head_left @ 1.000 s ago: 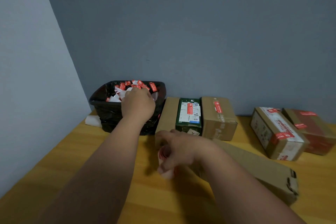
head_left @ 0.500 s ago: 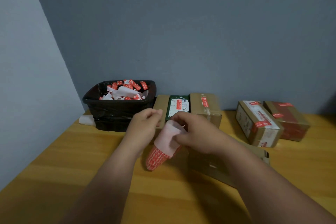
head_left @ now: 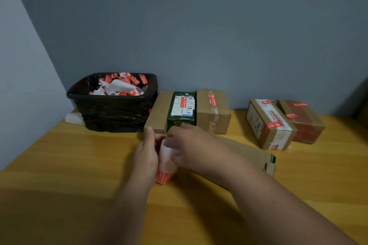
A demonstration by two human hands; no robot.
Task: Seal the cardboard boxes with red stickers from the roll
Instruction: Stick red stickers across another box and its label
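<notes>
Far left, against wall: black bin (head_left: 111,113) on wooden table (head_left: 59,175), holding red sticker scraps and white backing paper. Just right of it, three boxes side by side: plain brown (head_left: 159,113), green box (head_left: 181,111) with white label, brown box (head_left: 213,111) bearing a red sticker. Centre front: left hand (head_left: 146,155) and right hand (head_left: 191,149) both curled around the sticker roll (head_left: 166,165), white backing up, red stickers at bottom. Behind right forearm: long flat cardboard box (head_left: 251,155). Far right: two sealed boxes (head_left: 270,125), touching
</notes>
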